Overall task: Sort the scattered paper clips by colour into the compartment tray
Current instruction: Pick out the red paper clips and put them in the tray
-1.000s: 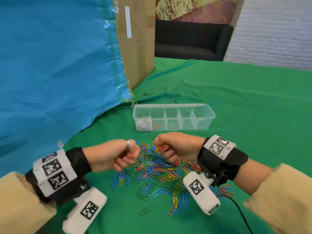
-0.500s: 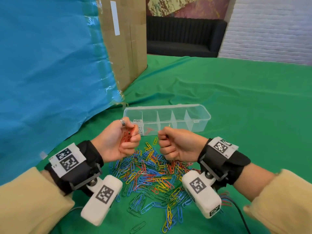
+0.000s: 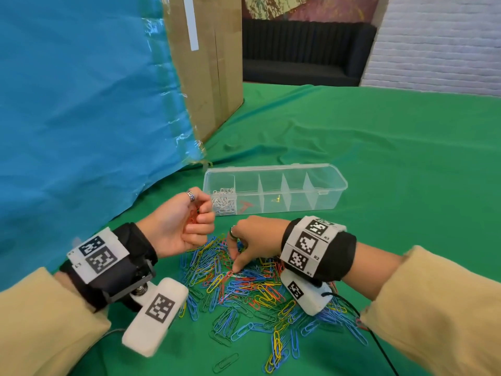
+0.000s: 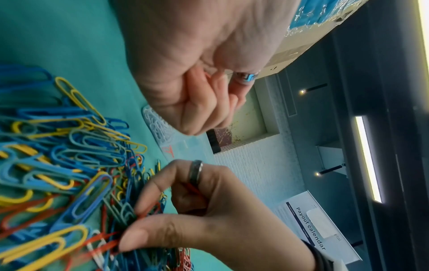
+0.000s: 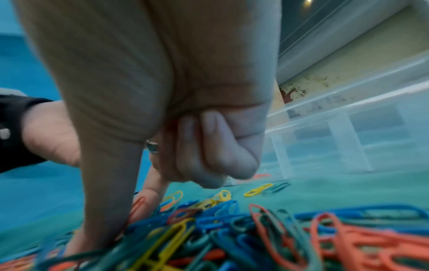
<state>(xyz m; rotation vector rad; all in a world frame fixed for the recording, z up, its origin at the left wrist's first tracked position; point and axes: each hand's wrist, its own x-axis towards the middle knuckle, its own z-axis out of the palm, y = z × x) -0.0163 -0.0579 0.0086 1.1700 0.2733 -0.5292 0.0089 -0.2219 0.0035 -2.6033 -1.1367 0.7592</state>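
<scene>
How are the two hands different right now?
The left hand is lifted near the tray, curled round red clips; the right hand reaches down into the pile. The left holds several clips; the right pinches one red clip. Both wear a ring.

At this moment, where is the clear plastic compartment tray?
In the head view, the clear plastic compartment tray sits on the green cloth beyond the paper clip pile, near the cardboard box.

"Payout calendar" on white sheet (image 4: 318,227); "R2", "R3" on right wristband (image 3: 311,245) tags.
</scene>
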